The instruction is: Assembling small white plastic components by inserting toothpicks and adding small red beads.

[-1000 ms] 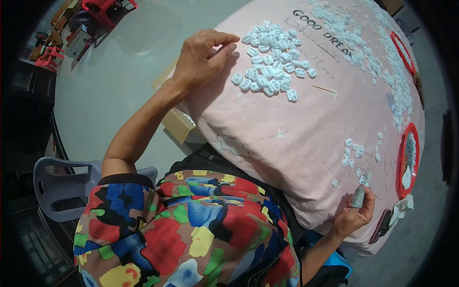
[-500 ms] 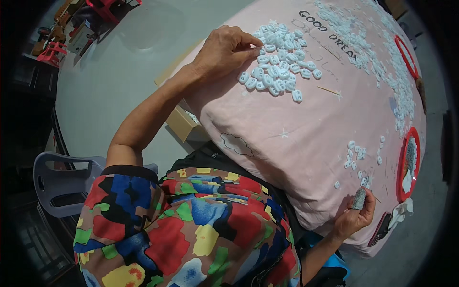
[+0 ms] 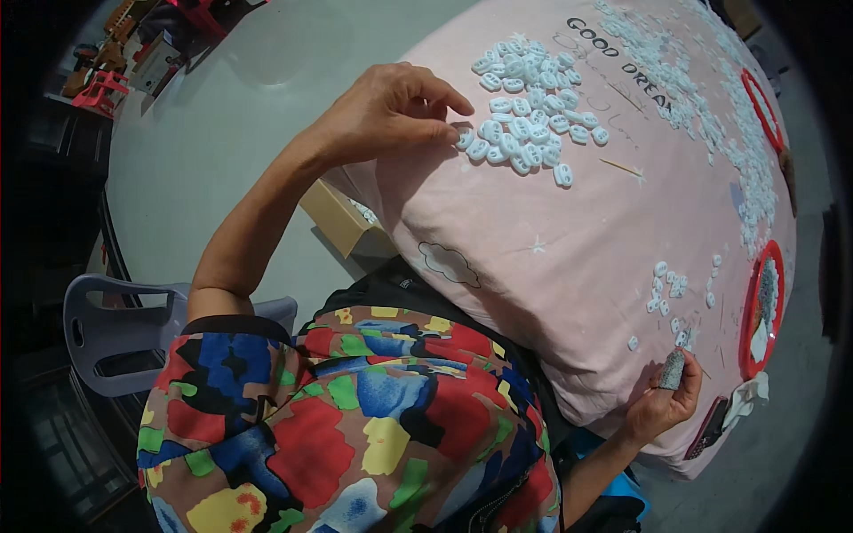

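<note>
Seeing white pieces (image 3: 538,133) loose, I judge plenty remains. My left hand (image 3: 388,108) gapes; whether my right hand (image 3: 660,410) grips, I can't tell.

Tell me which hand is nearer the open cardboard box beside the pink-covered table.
Left: the left hand is just beyond the cardboard box; the right hand is far to its right, over the pink cloth.

Over on the tabletop (image 3: 498,258), a heap of pieces (image 3: 510,144) lies left, a cluster (image 3: 677,286) right, a tray (image 3: 753,369) farther right; a chair (image 3: 84,360) stands apart, farther left.
</note>
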Demonstrator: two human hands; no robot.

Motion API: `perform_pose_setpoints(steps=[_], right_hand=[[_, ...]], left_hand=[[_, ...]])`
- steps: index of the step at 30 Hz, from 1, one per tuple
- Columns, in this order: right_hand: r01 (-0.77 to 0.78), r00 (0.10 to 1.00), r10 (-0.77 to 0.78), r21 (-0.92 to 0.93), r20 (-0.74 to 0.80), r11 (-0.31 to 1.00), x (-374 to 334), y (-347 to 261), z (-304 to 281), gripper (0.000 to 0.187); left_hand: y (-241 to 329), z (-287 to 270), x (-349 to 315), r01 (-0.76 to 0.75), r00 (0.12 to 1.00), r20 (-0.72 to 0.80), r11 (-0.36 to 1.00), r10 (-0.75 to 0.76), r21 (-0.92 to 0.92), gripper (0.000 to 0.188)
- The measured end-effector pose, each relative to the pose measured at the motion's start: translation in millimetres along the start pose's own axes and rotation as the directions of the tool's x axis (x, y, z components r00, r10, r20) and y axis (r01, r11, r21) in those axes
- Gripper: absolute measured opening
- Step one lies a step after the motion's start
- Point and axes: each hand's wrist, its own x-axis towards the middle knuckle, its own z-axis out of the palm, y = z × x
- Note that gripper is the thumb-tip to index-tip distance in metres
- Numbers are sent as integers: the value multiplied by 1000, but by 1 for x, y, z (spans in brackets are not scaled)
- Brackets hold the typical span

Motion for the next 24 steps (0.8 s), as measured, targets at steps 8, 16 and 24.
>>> perform_pose_setpoints(steps=[8, 16, 24], right_hand=[[30, 1000, -30, -16, -7, 999, 1, 0, 2, 14], [27, 1000, -27, -4, 16, 1000, 1, -4, 5, 14], [34, 999, -35, 12, 13, 999, 0, -1, 2, 14]], left_hand=[[-3, 6, 3, 5, 999, 44, 1000, -4, -25, 20], [-5, 12, 14, 101, 986, -131, 993, -108, -60, 20], [2, 26, 9, 21, 958, -286, 998, -5, 55, 37]])
